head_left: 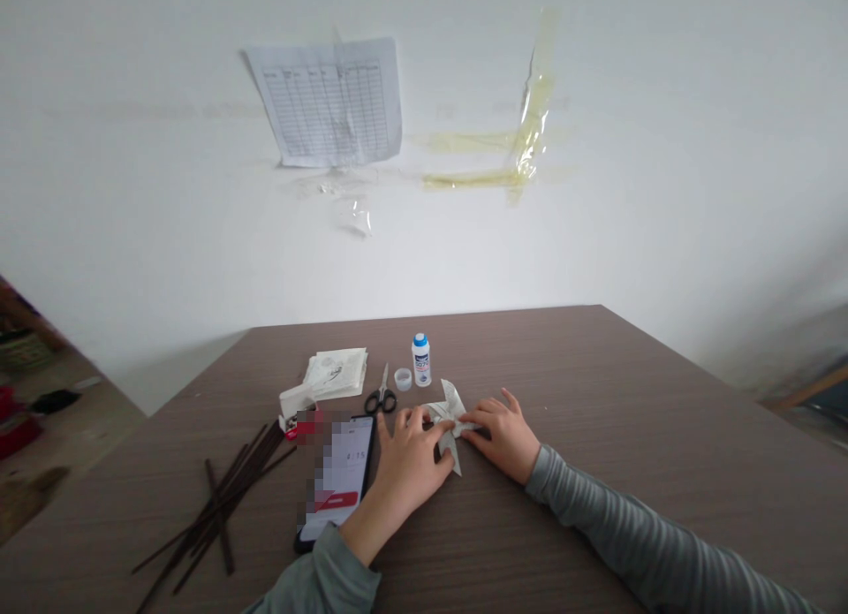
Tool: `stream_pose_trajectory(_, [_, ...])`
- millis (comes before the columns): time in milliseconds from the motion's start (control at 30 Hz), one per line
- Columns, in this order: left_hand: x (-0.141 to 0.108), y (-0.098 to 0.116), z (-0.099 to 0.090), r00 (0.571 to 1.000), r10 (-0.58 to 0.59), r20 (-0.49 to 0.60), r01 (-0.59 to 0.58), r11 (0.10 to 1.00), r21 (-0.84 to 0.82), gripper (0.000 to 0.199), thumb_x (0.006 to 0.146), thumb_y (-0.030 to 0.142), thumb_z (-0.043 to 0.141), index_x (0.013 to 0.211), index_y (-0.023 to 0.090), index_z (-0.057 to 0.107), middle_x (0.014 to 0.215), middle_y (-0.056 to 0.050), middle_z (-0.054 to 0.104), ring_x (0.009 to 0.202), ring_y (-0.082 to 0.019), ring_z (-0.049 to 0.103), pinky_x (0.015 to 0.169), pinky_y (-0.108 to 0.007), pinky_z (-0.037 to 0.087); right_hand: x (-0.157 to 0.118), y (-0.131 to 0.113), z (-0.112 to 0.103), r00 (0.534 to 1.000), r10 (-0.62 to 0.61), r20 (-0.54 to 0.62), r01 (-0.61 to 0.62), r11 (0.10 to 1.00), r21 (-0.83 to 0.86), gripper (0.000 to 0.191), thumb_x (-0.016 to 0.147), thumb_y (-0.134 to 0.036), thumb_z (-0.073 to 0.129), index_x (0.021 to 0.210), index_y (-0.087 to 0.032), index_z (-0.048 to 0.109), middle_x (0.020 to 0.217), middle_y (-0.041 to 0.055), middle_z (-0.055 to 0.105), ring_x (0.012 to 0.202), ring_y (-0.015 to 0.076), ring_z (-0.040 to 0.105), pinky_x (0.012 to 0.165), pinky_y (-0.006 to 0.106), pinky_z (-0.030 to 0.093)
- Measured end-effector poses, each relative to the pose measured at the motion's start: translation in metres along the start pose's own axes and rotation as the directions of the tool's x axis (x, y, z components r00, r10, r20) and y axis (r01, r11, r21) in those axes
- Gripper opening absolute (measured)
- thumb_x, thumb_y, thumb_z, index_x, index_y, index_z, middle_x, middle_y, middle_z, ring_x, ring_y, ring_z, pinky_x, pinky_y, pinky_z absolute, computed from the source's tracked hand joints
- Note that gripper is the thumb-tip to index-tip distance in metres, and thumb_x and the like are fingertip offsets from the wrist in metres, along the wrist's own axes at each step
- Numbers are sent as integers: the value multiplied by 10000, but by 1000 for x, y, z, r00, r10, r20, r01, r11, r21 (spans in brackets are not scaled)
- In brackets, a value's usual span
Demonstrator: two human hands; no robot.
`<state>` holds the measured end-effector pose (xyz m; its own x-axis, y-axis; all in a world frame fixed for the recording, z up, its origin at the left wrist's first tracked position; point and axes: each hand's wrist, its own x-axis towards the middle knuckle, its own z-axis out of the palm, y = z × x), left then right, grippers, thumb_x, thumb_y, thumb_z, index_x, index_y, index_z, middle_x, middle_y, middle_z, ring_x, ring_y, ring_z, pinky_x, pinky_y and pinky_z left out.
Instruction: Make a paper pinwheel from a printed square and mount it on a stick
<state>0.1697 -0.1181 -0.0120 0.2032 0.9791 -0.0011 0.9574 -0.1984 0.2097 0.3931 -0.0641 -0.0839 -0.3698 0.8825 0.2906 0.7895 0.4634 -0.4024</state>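
Note:
A pale paper pinwheel [450, 395] with pointed blades lies on the table between my hands. My left hand [412, 455] reaches over its left side, thumb and fingertips pressed on the paper near the centre. From the right, my right hand [502, 439] grips the pinwheel's edge between thumb and index finger, the other fingers curled above. The fingers hide parts of the blades and the middle. Just behind stand a white glue bottle [422, 367] with a blue top and a small translucent cap [403, 380]. Black-handled scissors [381, 400] rest beyond my left hand.
A phone [344, 473] lies beside my left forearm. Thin dark sticks [222, 508] are piled at the left, near a small open red-and-white box [298, 411]. A stack of paper sheets [336, 373] sits behind. The wall bounds the table's [563, 349] far side.

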Motion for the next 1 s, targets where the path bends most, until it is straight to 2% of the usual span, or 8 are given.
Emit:
stream_pose_trajectory(267, [2, -2, 4, 1000, -14, -27, 15, 1000, 14, 622, 1071, 272, 836, 1641, 503, 926, 1663, -102, 859, 1676, -488, 705, 1543, -884, 413, -2, 3, 2, 998, -31, -57, 30, 999, -24, 310, 1122, -222, 876, 1292, -426, 1034, 1220, 82, 988, 1285, 415, 958, 1511, 805, 517])
stream_pose_trajectory(433, [0, 1, 0, 1000, -11, -23, 10, 1000, -11, 686, 1080, 241, 834, 1733, 448, 873, 1692, -130, 852, 1687, -494, 697, 1542, -929, 363, -1, 2, 1, 999, -14, -29, 14, 1000, -8, 286, 1132, -238, 860, 1287, -407, 1030, 1222, 87, 981, 1298, 427, 945, 1515, 836, 480])
stream_pose_trajectory(567, [-1, 4, -6, 1000, -23, 15, 23, 999, -22, 630, 1106, 246, 808, 1705, 416, 899, 1737, -143, 830, 1717, -491, 669, 1563, -936, 296, -1, 6, 2, 999, -37, -37, 37, 999, -25, 263, 1134, -251, 871, 1303, -388, 1019, 1208, 75, 970, 1276, 396, 937, 1491, 833, 489])
stream_pose_trajectory(700, [-1, 4, -6, 999, -25, 29, 26, 999, -21, 622, 1111, 264, 799, 1705, 422, 899, 1739, -136, 823, 1724, -479, 659, 1571, -930, 279, -1, 9, 5, 997, -65, -47, 63, 997, -43, 229, 1152, -266, 879, 1314, -359, 1012, 1206, 79, 971, 1267, 365, 929, 1479, 810, 509])
stream_pose_trajectory(833, [0, 2, -4, 1000, -17, -1, 17, 1000, -26, 602, 1090, 273, 827, 1654, 462, 923, 1679, -110, 848, 1692, -487, 663, 1557, -916, 315, -1, 5, 2, 999, -30, -19, 29, 999, -29, 245, 1156, -251, 868, 1307, -375, 1016, 1243, 91, 979, 1306, 388, 922, 1502, 833, 472])
stream_pose_trajectory(1000, [-2, 2, -4, 1000, -12, -14, 11, 999, -31, 602, 1096, 271, 824, 1670, 428, 917, 1679, -136, 836, 1692, -501, 667, 1541, -922, 359, -1, -2, -4, 1000, 15, 19, -15, 1000, -7, 260, 1158, -246, 845, 1310, -358, 1023, 1263, 103, 972, 1344, 409, 918, 1533, 850, 428])
